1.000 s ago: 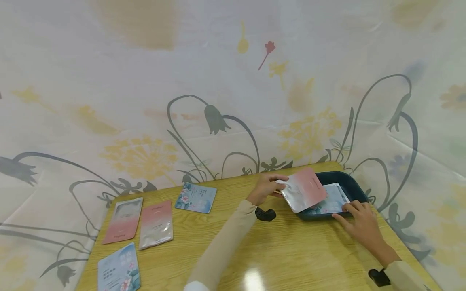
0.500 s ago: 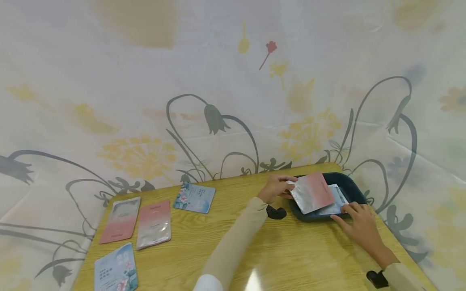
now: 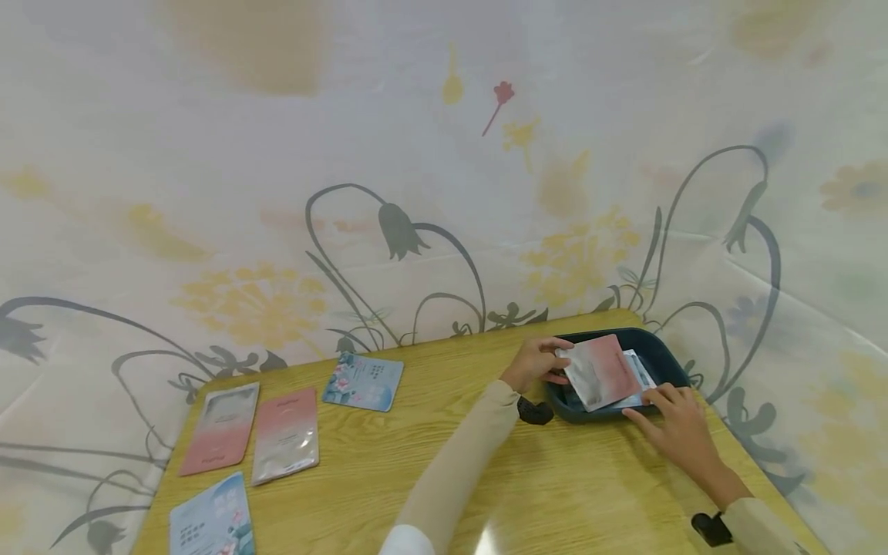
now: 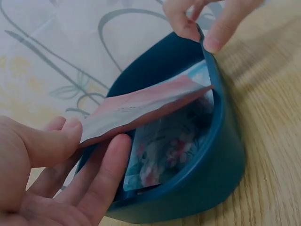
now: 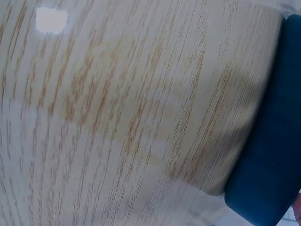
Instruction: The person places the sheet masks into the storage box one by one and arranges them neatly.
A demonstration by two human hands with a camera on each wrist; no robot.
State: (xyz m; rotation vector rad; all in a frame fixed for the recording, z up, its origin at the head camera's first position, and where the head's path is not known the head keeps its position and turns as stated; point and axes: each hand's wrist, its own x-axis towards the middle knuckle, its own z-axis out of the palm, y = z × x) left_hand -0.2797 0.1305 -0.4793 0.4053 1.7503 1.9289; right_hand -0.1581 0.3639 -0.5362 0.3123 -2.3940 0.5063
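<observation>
The pink packet (image 3: 603,371) tilts just to the right of the left hand (image 3: 537,362), in the mouth of the tub (image 4: 207,188) and above a blue packet (image 4: 181,146) — that hand pinches its nearest edge, thumb over and fingers under, probably to leave the rest free above the tub. The right hand (image 3: 680,432) grips the tub's rim between thumb and fingers, likely to steady it. The left forearm reaches diagonally forward and rightward, while the right one angles forward and leftward.
</observation>
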